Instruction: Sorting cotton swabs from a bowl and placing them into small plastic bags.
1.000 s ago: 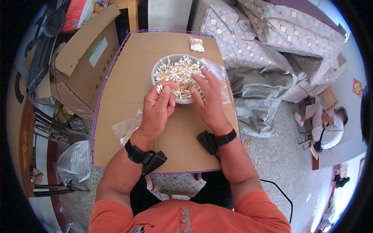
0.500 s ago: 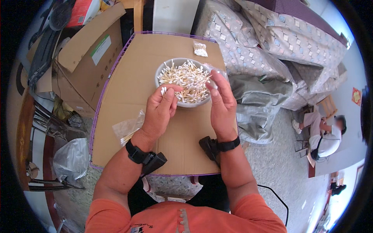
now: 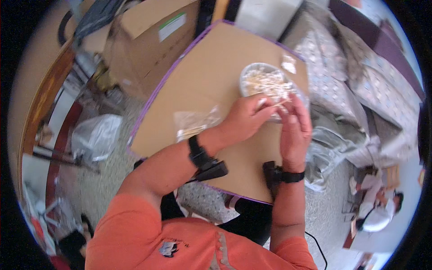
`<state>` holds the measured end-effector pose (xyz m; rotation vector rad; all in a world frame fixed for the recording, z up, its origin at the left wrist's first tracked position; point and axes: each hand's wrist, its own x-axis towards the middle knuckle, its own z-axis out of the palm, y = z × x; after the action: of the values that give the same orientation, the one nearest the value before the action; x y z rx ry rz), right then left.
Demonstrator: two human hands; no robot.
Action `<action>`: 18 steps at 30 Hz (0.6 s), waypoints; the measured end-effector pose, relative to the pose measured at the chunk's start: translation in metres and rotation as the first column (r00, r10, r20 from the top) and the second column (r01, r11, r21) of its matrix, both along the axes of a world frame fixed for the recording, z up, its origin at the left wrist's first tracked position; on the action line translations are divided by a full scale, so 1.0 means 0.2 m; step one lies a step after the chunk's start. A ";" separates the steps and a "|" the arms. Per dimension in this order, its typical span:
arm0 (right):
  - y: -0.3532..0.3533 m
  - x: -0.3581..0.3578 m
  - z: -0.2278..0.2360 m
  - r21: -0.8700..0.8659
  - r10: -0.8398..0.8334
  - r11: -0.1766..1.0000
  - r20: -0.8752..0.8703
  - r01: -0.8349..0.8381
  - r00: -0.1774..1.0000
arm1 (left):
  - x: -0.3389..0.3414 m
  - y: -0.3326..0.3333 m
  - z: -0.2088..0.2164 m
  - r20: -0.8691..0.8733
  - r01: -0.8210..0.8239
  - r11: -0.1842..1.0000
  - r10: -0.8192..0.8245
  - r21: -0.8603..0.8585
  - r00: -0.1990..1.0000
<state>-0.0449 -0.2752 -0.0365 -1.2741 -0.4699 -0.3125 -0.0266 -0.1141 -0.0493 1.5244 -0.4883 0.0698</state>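
Observation:
A round pale bowl (image 3: 243, 85) heaped with white-tipped cotton swabs (image 3: 265, 81) stands on the cardboard-topped table (image 3: 202, 67). At the bowl's near edge, my left hand (image 3: 249, 116) is closed, with cotton swabs pinched between thumb and fingers. My right hand (image 3: 294, 130) meets it from the right, its fingertips around a swab whose pale stem lies between the two hands. Motion blur hides exactly how many swabs each holds. Beside my left forearm lies a clear plastic bag (image 3: 198, 119) with a few swabs. A small bundle of swabs (image 3: 289, 64) sits beyond the bowl.
A large cardboard box (image 3: 148, 49) stands left of the table. Patterned, covered cushions (image 3: 319, 67) and a grey-green plastic-wrapped bundle (image 3: 333, 139) crowd the right side. A clear plastic bag (image 3: 96, 135) lies on the floor at left. Another person (image 3: 380, 211) sits at far right.
The whole view has swung, so the table and bowl appear tilted and farther right. My hands have come together, the left fingertips now close to the right ones.

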 end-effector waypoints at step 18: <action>0.54 -0.15 0.36 -0.791 -0.247 0.081 0.574 0.607 0.781 | 0.01 0.00 -0.11 0.662 -0.315 0.893 0.025 0.323 0.749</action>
<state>-0.0757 -0.1674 0.0362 -2.7267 -0.5341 -0.8348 -0.0246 -0.1137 -0.0712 1.9623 -0.9570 0.7059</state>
